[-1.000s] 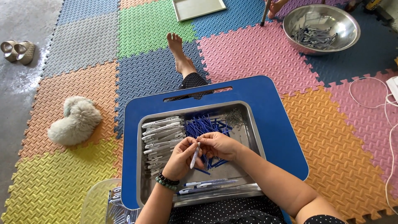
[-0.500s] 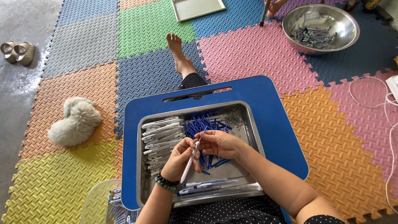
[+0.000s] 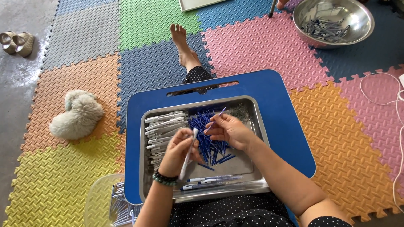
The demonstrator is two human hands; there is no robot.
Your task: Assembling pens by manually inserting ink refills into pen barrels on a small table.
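My left hand [image 3: 179, 151] grips a white pen barrel [image 3: 188, 156], held tilted over a steel tray [image 3: 257, 126]. My right hand [image 3: 229, 131] pinches a thin blue refill [image 3: 215, 121] just above a heap of blue refills [image 3: 206, 126] in the tray's middle. A row of white pen barrels [image 3: 162, 126] lies along the tray's left side. A few assembled pens [image 3: 210, 181] rest at the tray's near edge. The tray sits on a blue lap desk [image 3: 286, 122] over my legs.
A steel bowl [image 3: 334, 21] holding more pen parts stands at the far right. A fluffy cream slipper [image 3: 78, 114] lies on the foam mat at left, sandals [image 3: 17, 42] beyond it. A clear tub [image 3: 103, 201] sits by my left elbow. White cord [image 3: 389, 96] trails at right.
My right hand has lifted a blue refill away from the barrel toward the refill heap. My left hand has lowered the white barrel a little and tilted it.
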